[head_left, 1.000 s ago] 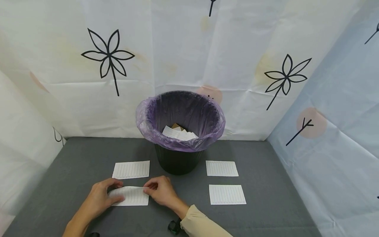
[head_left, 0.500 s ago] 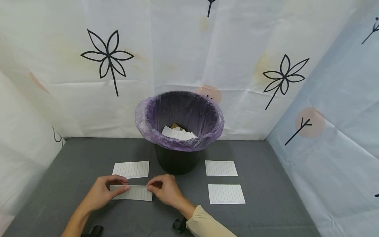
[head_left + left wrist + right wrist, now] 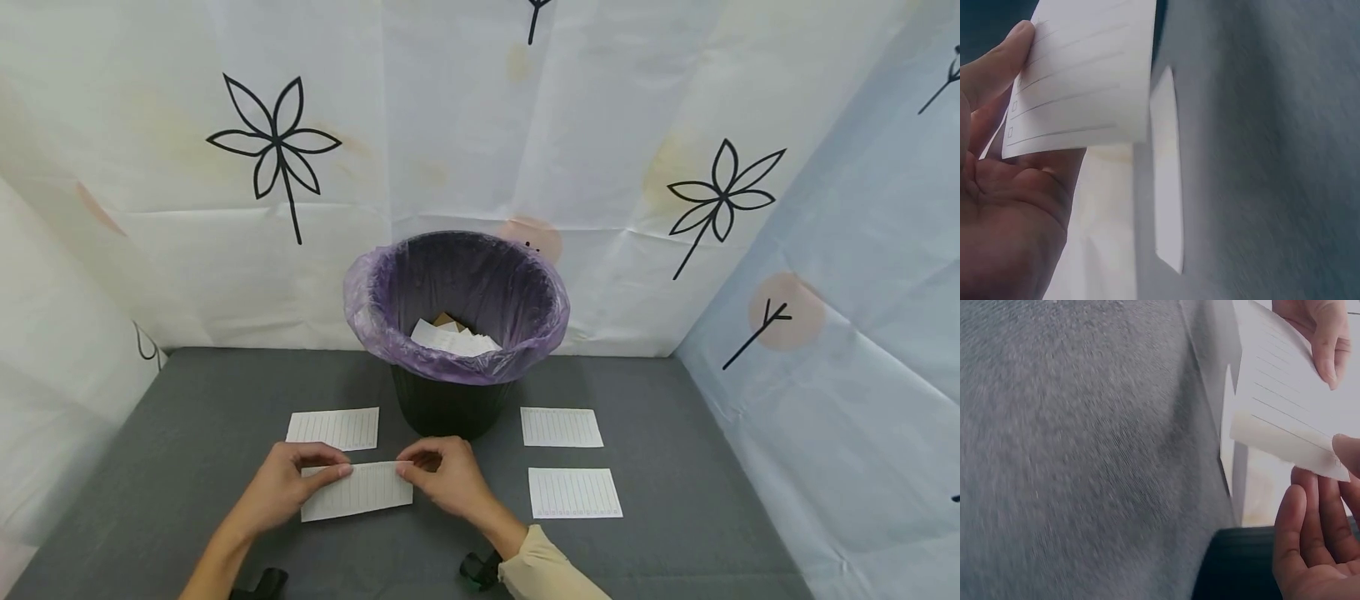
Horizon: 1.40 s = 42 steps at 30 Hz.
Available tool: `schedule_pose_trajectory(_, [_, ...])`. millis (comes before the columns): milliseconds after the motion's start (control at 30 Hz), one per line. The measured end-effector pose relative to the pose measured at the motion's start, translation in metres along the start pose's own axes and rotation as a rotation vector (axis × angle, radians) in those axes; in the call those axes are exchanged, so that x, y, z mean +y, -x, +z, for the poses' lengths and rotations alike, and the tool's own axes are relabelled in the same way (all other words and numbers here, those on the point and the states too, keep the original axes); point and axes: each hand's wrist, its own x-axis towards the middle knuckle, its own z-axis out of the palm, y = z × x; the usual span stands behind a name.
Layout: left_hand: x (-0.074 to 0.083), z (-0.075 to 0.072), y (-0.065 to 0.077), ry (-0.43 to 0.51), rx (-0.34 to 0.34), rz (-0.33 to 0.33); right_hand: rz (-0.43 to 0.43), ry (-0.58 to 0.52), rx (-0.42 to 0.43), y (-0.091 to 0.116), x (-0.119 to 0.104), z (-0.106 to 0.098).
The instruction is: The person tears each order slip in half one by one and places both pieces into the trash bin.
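A white sheet of lined paper [image 3: 358, 492] is held up off the grey surface, its lower edge slanting. My left hand [image 3: 291, 483] pinches its upper left part between thumb and fingers. At the upper right corner, my right hand [image 3: 453, 479] pinches it too. The left wrist view shows printed lines and small boxes on the paper [image 3: 1079, 81], with the left thumb on its face. Seen from the right wrist, the paper [image 3: 1285, 394] stretches between both hands. Another lined sheet [image 3: 333, 428] lies flat just behind the held one.
Behind the hands stands a black bin [image 3: 450, 408] lined with a purple bag [image 3: 367, 296], with torn white paper [image 3: 453, 339] and a brown piece inside. Two lined sheets, a far one [image 3: 561, 427] and a near one [image 3: 574, 493], lie to the right. Patterned fabric [image 3: 457, 108] encloses the back.
Both hands have moved to the right with the paper. The sheet's lower edge now tilts up toward the right. The other sheets and the bin stay in place.
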Motion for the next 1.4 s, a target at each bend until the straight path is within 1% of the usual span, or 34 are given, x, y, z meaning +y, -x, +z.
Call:
schedule_pose_trajectory(200, [0.024, 0.015, -0.008, 0.021, -0.003, 0.065, -0.028, -0.017, 0.006, 0.006, -0.009, -0.014])
schedule_pose_trajectory(300, [0.035, 0.023, -0.012, 0.033, -0.003, 0.074, -0.048, -0.03, 0.02, 0.009, -0.013, -0.02])
schedule_pose_trajectory(400, [0.042, 0.03, -0.015, 0.054, -0.003, 0.091, -0.078, -0.039, 0.046, 0.011, -0.015, -0.024])
schedule_pose_trajectory(500, [0.047, 0.035, -0.018, 0.088, -0.004, 0.102, -0.112, -0.047, 0.073, 0.014, -0.014, -0.029])
schedule_pose_trajectory(600, [0.05, 0.039, -0.021, 0.132, -0.013, 0.086, -0.14, -0.051, 0.089, 0.016, -0.013, -0.036])
schedule_pose_trajectory(733, [0.054, 0.045, -0.025, 0.174, -0.039, 0.063, -0.15, -0.064, 0.097, 0.019, -0.016, -0.047])
schedule_pose_trajectory(800, [0.057, 0.048, -0.027, 0.185, -0.047, 0.055, -0.148, -0.077, 0.093, 0.02, -0.018, -0.052])
schedule_pose_trajectory(933, [0.063, 0.055, -0.032, 0.201, -0.04, 0.045, -0.14, -0.099, 0.084, 0.024, -0.022, -0.062])
schedule_pose_trajectory(1033, [0.069, 0.06, -0.036, 0.214, -0.039, 0.043, -0.13, -0.1, 0.089, 0.027, -0.023, -0.069])
schedule_pose_trajectory(1233, [0.08, 0.069, -0.042, 0.197, -0.029, 0.068, -0.111, -0.095, 0.102, 0.031, -0.027, -0.082])
schedule_pose_trajectory(1400, [0.09, 0.073, -0.047, 0.191, -0.02, 0.061, -0.114, -0.094, 0.123, 0.032, -0.031, -0.089])
